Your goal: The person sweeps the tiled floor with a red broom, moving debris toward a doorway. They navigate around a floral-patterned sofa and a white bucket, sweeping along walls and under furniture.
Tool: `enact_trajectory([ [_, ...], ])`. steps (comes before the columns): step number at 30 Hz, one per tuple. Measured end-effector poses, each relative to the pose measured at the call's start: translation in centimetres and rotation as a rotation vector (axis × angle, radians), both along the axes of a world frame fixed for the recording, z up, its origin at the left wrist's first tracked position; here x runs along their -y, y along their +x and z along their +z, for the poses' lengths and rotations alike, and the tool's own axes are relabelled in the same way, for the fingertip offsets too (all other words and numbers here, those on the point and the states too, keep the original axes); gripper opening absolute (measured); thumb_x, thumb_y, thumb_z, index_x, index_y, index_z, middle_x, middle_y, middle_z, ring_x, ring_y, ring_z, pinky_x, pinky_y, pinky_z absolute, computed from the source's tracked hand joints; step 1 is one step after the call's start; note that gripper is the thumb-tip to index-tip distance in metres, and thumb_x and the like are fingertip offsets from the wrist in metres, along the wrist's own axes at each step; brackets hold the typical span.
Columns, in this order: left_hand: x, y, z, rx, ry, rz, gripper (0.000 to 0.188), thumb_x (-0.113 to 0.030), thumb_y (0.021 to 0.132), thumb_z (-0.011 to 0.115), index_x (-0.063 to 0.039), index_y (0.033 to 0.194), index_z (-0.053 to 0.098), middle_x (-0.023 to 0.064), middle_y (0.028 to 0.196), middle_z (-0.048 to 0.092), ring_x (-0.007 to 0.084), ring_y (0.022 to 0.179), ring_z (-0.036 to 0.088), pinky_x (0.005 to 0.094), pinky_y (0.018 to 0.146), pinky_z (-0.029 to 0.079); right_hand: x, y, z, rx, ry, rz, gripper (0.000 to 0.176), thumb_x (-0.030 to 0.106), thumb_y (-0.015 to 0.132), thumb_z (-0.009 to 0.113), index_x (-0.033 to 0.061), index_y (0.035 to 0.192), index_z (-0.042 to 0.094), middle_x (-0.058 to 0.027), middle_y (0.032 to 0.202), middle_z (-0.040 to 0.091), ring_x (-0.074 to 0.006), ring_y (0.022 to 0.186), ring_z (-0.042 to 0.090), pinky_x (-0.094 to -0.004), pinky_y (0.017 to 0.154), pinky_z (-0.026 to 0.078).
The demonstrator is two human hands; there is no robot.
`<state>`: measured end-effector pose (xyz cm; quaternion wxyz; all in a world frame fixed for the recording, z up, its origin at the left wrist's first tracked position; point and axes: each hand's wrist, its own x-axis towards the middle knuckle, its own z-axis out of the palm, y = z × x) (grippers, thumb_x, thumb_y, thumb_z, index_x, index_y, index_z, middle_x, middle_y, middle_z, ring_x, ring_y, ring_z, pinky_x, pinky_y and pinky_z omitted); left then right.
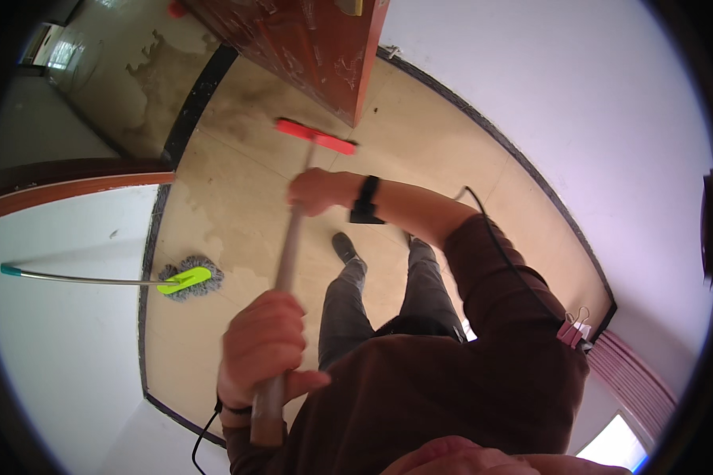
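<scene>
Both my hands grip the wooden handle of a long-handled floor tool (285, 261). My left hand (264, 341) is wrapped around it near its upper end, close to my chest. Farther down the shaft, my right hand (318, 191) is closed around it, with a black band on the wrist. The tool's narrow red head (316, 136) rests on or just above the tiled floor (255, 219), ahead of my feet and near the door's lower corner. Motion blur leaves unclear whether it is a squeegee or a broom.
A reddish-brown wooden door (327, 59) stands open ahead. A grey-fringed mop (187, 279) with a green head leans against the left wall (65, 332). Damp-looking patches (237, 107) mark the floor by the black threshold strip (199, 104). A white wall (546, 77) runs along the right.
</scene>
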<state>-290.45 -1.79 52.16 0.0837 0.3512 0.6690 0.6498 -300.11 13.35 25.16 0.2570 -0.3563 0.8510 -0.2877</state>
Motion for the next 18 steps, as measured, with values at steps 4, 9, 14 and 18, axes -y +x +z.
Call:
enact_trajectory([
  [4, -5.4, 0.6, -4.7, 0.127, 0.098, -0.027, 0.034, -0.012, 0.071, 0.076, -0.006, 0.060, 0.044, 0.0060, 0.063, 0.047, 0.0285, 0.063, 0.050, 0.0371, 0.059, 0.044, -12.3, 7.0, -4.2, 0.086, 0.133, -0.107, 0.012, 0.017, 0.064, 0.062, 0.0104, 0.075, 0.064, -0.0110, 0.075, 0.061, -0.0314, 0.081, 0.062, -0.0439, 0.065, 0.049],
  [9, -18.1, -0.7, -11.2, 0.408, 0.108, -0.298, 0.025, -0.006, 0.079, 0.066, -0.002, 0.063, 0.047, 0.0131, 0.061, 0.046, 0.0260, 0.059, 0.044, 0.0352, 0.056, 0.037, -36.6, 13.7, -16.0, 0.777, -0.356, -1.114, 0.026, 0.025, 0.078, 0.068, 0.0081, 0.066, 0.053, -0.0077, 0.057, 0.047, -0.0223, 0.053, 0.044, -0.0338, 0.052, 0.039],
  [14, -24.9, -0.1, -22.0, 0.237, 0.272, 0.139, 0.021, -0.007, 0.079, 0.067, -0.001, 0.062, 0.055, 0.0133, 0.060, 0.052, 0.0261, 0.060, 0.050, 0.0345, 0.060, 0.041, -37.8, 11.3, -17.0, 0.147, 0.233, -0.646, 0.023, 0.023, 0.078, 0.067, 0.0077, 0.068, 0.053, -0.0089, 0.060, 0.050, -0.0238, 0.057, 0.047, -0.0352, 0.054, 0.040],
  [18, -20.6, 0.3, -20.3, 0.428, 0.384, 0.339, 0.014, -0.004, 0.077, 0.069, -0.001, 0.066, 0.060, 0.0112, 0.066, 0.057, 0.0255, 0.067, 0.055, 0.0349, 0.062, 0.043, -31.0, 8.5, -17.3, 0.027, 0.141, -0.422, 0.020, 0.021, 0.078, 0.066, 0.0073, 0.069, 0.054, -0.0098, 0.063, 0.051, -0.0249, 0.059, 0.050, -0.0363, 0.055, 0.041],
])
